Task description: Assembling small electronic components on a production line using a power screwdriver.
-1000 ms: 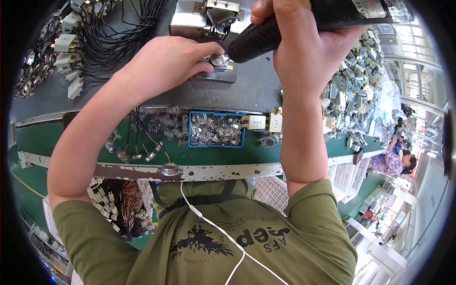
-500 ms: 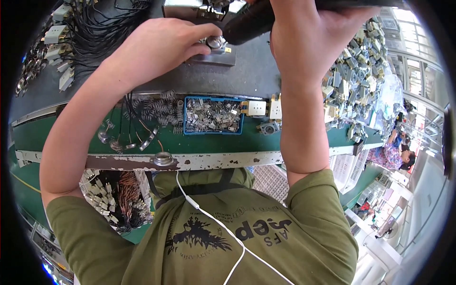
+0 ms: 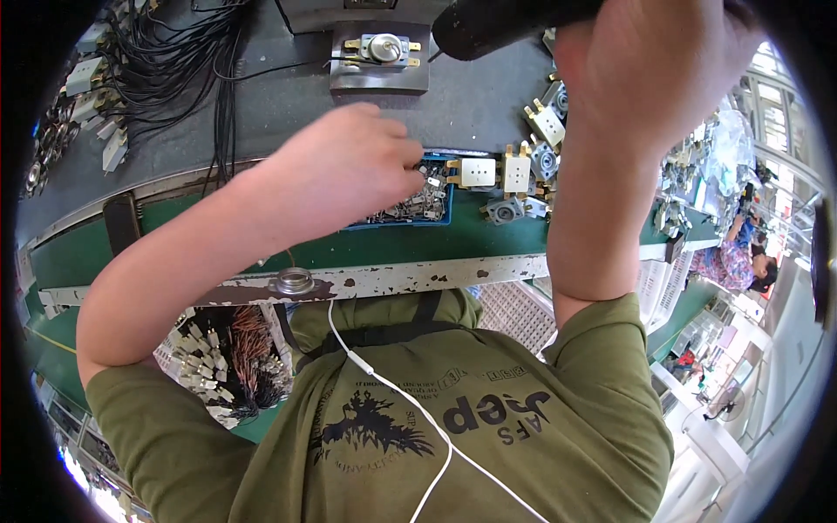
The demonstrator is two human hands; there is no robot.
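Note:
My left hand [image 3: 353, 166], its fingers curled, is over the near part of a blue bin [image 3: 450, 202] of small metal clips; its fingertips and anything in them are hidden. My right hand [image 3: 649, 74] is wrapped round a black power screwdriver [image 3: 497, 28], whose thin bit points down-left. Just left of the bit, a thermostat-like part [image 3: 384, 49] with a round metal cap and brass terminals sits on a dark metal block [image 3: 379, 81]. A black wire [image 3: 277, 70] runs to it from the left.
Black cables with pale connectors [image 3: 85, 74] lie at the left. White ceramic blocks [image 3: 478, 173] and similar parts lie right of the bin. A metal ring [image 3: 294, 280] rests on the chipped bench edge [image 3: 418, 277]. Another person [image 3: 737, 261] is at far right.
My left hand has left the part on the block and come nearer, over the blue bin. My right hand and the screwdriver have shifted right, uncovering the part.

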